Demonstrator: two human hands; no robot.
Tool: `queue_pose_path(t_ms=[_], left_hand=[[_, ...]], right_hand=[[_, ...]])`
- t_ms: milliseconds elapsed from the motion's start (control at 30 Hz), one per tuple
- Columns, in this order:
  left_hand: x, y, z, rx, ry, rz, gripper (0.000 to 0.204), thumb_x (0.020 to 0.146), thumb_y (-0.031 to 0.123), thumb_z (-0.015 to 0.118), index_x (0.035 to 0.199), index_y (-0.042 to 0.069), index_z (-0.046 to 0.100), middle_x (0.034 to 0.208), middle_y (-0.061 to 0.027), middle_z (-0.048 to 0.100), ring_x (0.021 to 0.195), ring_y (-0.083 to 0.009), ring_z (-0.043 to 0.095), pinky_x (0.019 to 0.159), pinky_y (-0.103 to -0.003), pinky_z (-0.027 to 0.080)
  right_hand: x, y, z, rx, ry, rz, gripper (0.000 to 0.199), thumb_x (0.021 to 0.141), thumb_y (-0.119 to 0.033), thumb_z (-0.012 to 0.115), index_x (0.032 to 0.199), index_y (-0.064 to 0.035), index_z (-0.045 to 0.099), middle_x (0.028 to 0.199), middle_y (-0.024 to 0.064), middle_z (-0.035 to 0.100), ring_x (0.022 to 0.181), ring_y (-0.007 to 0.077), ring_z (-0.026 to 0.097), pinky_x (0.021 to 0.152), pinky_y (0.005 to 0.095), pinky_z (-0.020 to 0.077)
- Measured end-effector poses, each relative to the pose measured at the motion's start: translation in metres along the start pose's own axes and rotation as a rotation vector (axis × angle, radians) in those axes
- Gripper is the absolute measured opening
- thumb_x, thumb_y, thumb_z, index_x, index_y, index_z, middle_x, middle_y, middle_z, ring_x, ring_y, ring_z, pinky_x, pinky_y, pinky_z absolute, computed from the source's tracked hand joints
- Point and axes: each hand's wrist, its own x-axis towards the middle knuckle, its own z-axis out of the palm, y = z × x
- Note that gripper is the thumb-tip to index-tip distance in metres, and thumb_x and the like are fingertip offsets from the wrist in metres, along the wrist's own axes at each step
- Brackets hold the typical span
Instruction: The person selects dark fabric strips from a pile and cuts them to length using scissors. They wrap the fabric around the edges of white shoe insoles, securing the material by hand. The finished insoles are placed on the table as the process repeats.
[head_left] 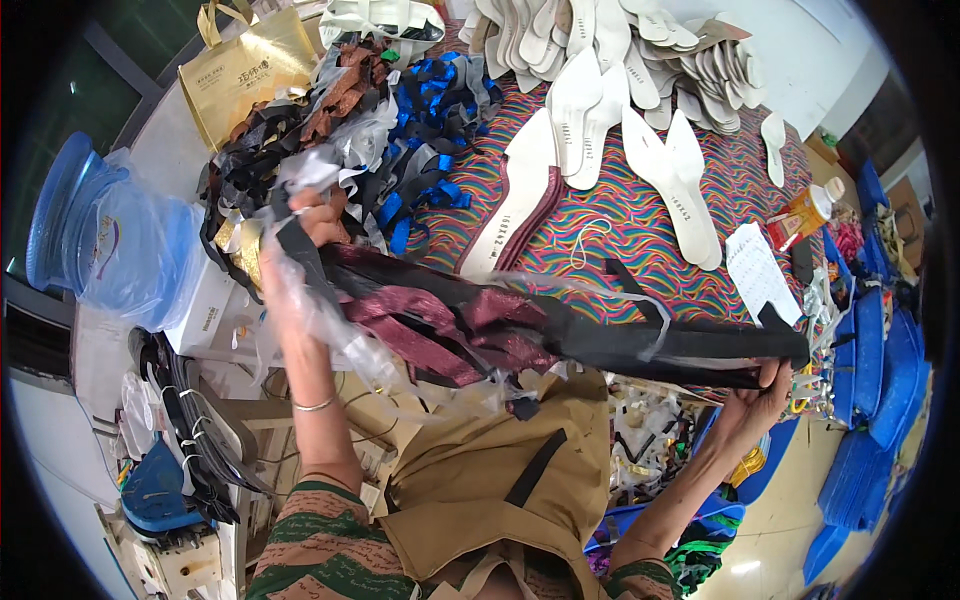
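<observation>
A long bundle of black strips (640,335) with glittery maroon strips (425,325) stretches between my hands, above the near edge of the table. My left hand (322,216) is closed round its left end, partly covered by clear plastic (345,335) that trails down my forearm. At the other end, my right hand (765,400) pinches the black strips between thumb and fingers. Just beyond the bundle lie white shoe-sole-shaped pieces (505,230), some stacked with maroon edges showing. A heap of black and blue strips (425,150) sits past my left hand.
The table wears a colourful wavy-patterned cloth (620,245). Several insole pieces (590,40) are piled at the back. A gold bag (245,75) and blue plastic-wrapped container (130,235) stand left. A paper slip (760,270) and bottle (805,210) lie right, near blue bins (870,360).
</observation>
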Motion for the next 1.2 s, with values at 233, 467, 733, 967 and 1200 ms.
queue_pose_path(t_ms=[233, 467, 733, 967, 1200], left_hand=[[-0.024, 0.029, 0.049, 0.194, -0.119, 0.111, 0.03, 0.076, -0.012, 0.049, 0.101, -0.001, 0.038, 0.086, -0.0054, 0.036, 0.073, -0.0129, 0.037, 0.067, -0.026, 0.037], [-0.016, 0.071, 0.076, 0.386, -0.094, 0.1, 0.031, 0.076, -0.017, 0.048, 0.101, -0.001, 0.037, 0.088, -0.006, 0.036, 0.074, -0.0142, 0.038, 0.07, -0.026, 0.036], [0.005, 0.095, 0.043, 0.725, -0.223, 0.166, 0.037, 0.093, 0.006, 0.051, 0.122, -0.012, 0.036, 0.112, -0.0189, 0.05, 0.097, -0.0278, 0.055, 0.093, -0.042, 0.049], [0.024, 0.003, 0.065, 0.365, -0.171, -0.057, 0.035, 0.085, -0.004, 0.054, 0.116, -0.01, 0.037, 0.105, -0.0157, 0.046, 0.094, -0.0247, 0.051, 0.086, -0.036, 0.047], [0.016, -0.012, 0.053, 0.287, -0.143, -0.156, 0.044, 0.08, -0.008, 0.053, 0.12, -0.007, 0.034, 0.106, -0.0128, 0.041, 0.095, -0.0193, 0.045, 0.086, -0.033, 0.041]], right_hand=[[0.016, -0.052, -0.004, 0.056, 0.457, -0.276, 0.019, 0.094, -0.01, 0.054, 0.076, -0.0111, 0.052, 0.062, -0.0042, 0.051, 0.045, 0.005, 0.037, 0.043, 0.019, 0.0343], [0.012, -0.079, -0.046, 0.142, 0.432, -0.268, 0.015, 0.095, -0.011, 0.052, 0.081, -0.0061, 0.055, 0.06, -0.0017, 0.05, 0.043, 0.0052, 0.034, 0.043, 0.0183, 0.0308], [-0.006, -0.087, -0.14, 0.142, 0.317, -0.322, 0.018, 0.094, -0.011, 0.054, 0.109, -0.0007, 0.056, 0.081, 0.003, 0.062, 0.078, 0.0166, 0.063, 0.08, 0.0395, 0.057], [-0.051, -0.071, -0.023, 0.144, 0.151, -0.232, 0.007, 0.097, -0.013, 0.052, 0.096, -0.0071, 0.056, 0.074, -0.0031, 0.051, 0.056, 0.0032, 0.041, 0.046, 0.0199, 0.0342], [-0.063, -0.036, -0.046, 0.336, 0.039, -0.012, 0.046, 0.086, -0.01, 0.059, 0.13, 0.0006, 0.05, 0.126, 0.0181, 0.059, 0.107, 0.0287, 0.062, 0.079, 0.0489, 0.0563]])
